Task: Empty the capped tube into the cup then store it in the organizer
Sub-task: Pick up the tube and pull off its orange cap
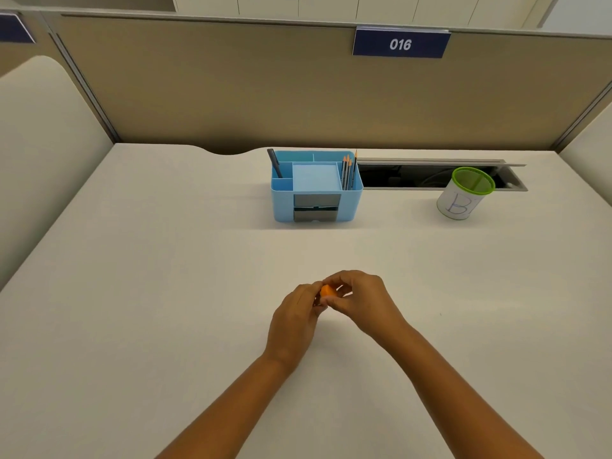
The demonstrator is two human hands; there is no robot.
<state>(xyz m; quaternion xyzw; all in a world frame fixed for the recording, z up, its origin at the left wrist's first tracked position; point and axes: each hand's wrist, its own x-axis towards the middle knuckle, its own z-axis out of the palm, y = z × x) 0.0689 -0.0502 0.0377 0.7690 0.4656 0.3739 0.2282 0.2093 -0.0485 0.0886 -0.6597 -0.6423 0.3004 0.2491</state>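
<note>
Both hands meet over the middle of the white desk. My left hand (298, 313) is closed around the tube, whose body is hidden in the fist. Only the tube's orange cap (328, 290) shows, and the fingertips of my right hand (359, 298) pinch it. The cup (463, 197), white with a green rim and a blue letter B, stands at the far right. The light blue organizer (314, 188) stands at the back centre, apart from both hands.
The organizer holds a dark pen (275, 162) on its left, several pencils (349, 172) on its right and a blue note pad in the middle. An open cable slot (414, 175) runs along the desk's back edge behind the cup. Beige partition walls enclose the desk.
</note>
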